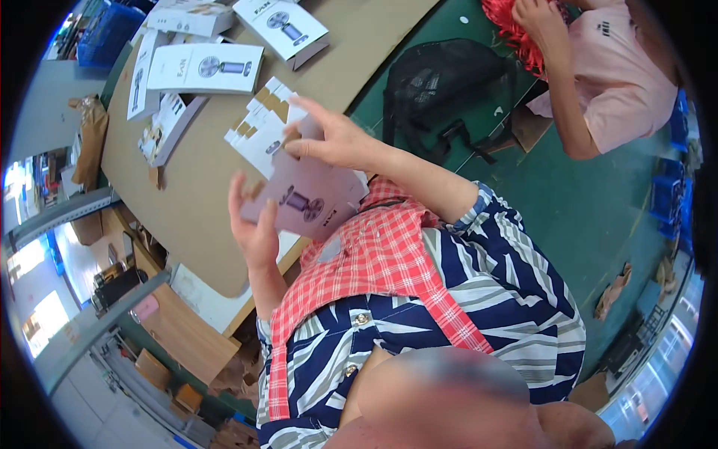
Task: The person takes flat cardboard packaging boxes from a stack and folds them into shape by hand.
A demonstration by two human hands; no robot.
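A white cardboard fan carton (318, 191), printed with a purple hand fan, is held up close to my chest and tilted, partly unfolded. My left hand (256, 232) grips its left edge, thumb on the near face and fingers around the edge. At the upper edge my right hand (333, 141) pinches the board with the thumb, its index finger stretched out. Just beyond, flattened white carton board (258, 138) with brown inner flaps lies on the table, partly hidden by the held carton and my right hand.
Several formed fan boxes (206, 69) lie at the table's far left, one (283, 28) farther back. The brown tabletop (176, 217) spreads out left of my hands. A black mesh bag (445, 78) lies right of the table. A co-worker in pink (628, 97) handles red stringy material (516, 34).
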